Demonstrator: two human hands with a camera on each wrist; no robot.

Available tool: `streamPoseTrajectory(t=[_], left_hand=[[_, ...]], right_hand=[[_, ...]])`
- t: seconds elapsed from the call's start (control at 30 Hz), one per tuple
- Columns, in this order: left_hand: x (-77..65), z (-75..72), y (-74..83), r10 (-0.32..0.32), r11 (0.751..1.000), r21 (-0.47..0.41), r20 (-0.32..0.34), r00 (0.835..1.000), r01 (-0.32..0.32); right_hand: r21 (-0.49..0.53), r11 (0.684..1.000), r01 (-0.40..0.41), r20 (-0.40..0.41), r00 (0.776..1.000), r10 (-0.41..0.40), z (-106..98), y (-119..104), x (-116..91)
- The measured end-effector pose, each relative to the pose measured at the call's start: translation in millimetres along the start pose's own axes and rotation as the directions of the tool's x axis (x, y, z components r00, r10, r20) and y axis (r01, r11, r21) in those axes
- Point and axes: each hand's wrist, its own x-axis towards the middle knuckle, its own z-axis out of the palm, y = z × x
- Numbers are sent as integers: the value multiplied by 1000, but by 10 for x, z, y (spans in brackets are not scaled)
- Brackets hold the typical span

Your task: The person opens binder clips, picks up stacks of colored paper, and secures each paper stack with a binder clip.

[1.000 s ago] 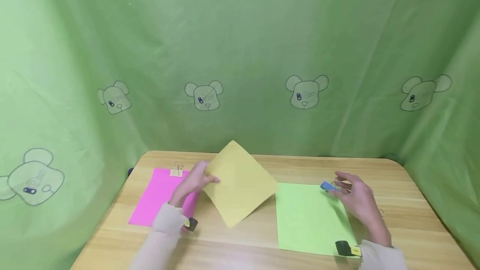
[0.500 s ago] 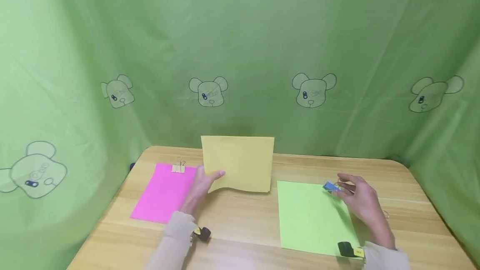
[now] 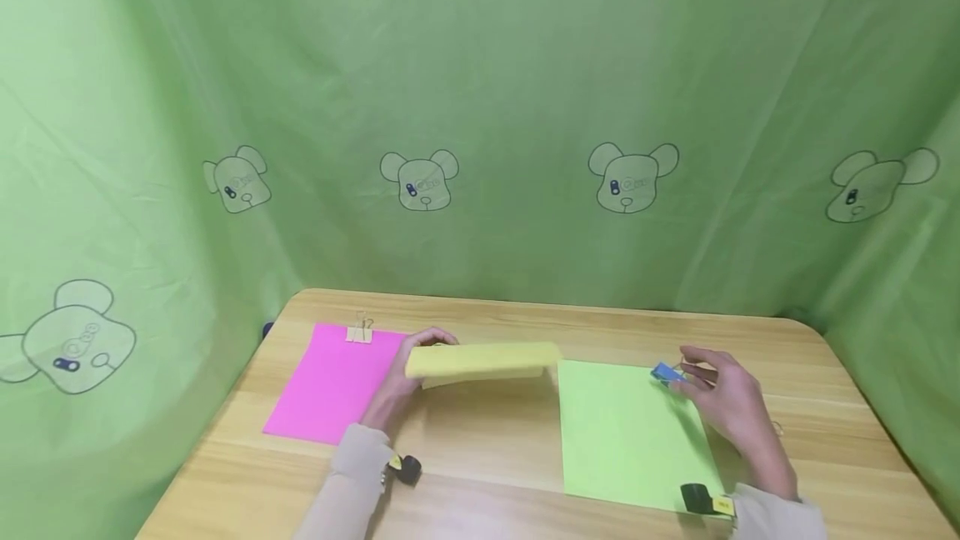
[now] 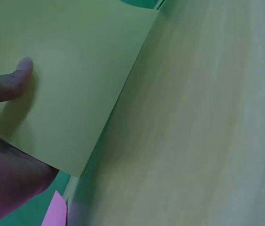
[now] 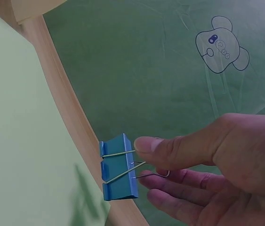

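Starting at the left: pink paper [image 3: 322, 390], flat on the table [image 3: 487, 457], with a pale binder clip [image 3: 358, 334] on its far edge, wire handles upward. Just beside it, the left hand [image 3: 403, 367], grasping the yellow paper [image 3: 480, 359] by its left end, with the thumb on one face in the left wrist view and fingers behind. Holds the yellow paper raised over the middle of the table, almost edge-on to the head view, its long axis running left to right, away from the left hand and toward the far left corner of the green paper [image 3: 633, 440]. Cannot tell touching from mere overlap at that corner. Next, the green paper, flat on the table. Over its far right corner, a blue binder clip [image 3: 667, 374], held up by the right hand [image 3: 723, 397], pinched at the wire handles between thumb and fingers, with the rolled edge pointing left, away from the palm. Places the yellow paper directly left of the blue binder clip, well apart, with the far edge of the green paper between; much nearer to the left hand than to the right. Beyond the right wrist, a small wire loop [image 3: 777, 428], mostly hidden.
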Motion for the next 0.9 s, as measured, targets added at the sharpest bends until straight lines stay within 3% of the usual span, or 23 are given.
streamPoseTrajectory(t=[0.03, 0.13, 0.3, 0.4, 0.5, 0.53, 0.6, 0.67, 0.77, 0.9], left_hand=[[8, 7, 12, 21, 997, -69, 46, 999, -18], [9, 29, 65, -3, 977, -212, 128, 992, 30], [3, 46, 117, 7, 950, -308, 185, 983, 52], [6, 50, 105, 69, 962, -273, 193, 979, -14], [9, 42, 79, 159, 985, -90, 176, 971, -145], [10, 36, 64, 154, 988, -16, 151, 976, -154], [5, 22, 41, 94, 985, 136, 81, 992, -104], [5, 12, 28, -19, 981, 193, 4, 1000, 17], [-6, 10, 60, -155, 972, 169, -75, 985, 165], [-26, 4, 111, -203, 964, 152, -101, 974, 217]], right_hand=[[4, 1000, -2, 0, 1000, 2, 0, 1, -2], [11, 1000, -10, 0, 1000, 10, 0, 3, -7], [4, 1000, -4, -2, 1000, 4, 5, -9, 1], [2, 1000, -4, 1, 1000, 4, 5, -10, 4], [3, 1000, -12, 8, 1000, 12, 3, -8, 6], [2, 1000, -15, 11, 1000, 15, 1, -7, 7], [-5, 1000, -20, 12, 1000, 20, -3, -6, 11], [-15, 1000, -25, 4, 1000, 25, -6, -5, 21], [-19, 999, -42, -15, 999, 42, -6, -16, 33], [-4, 998, -61, -37, 997, 61, 8, -24, 45]])
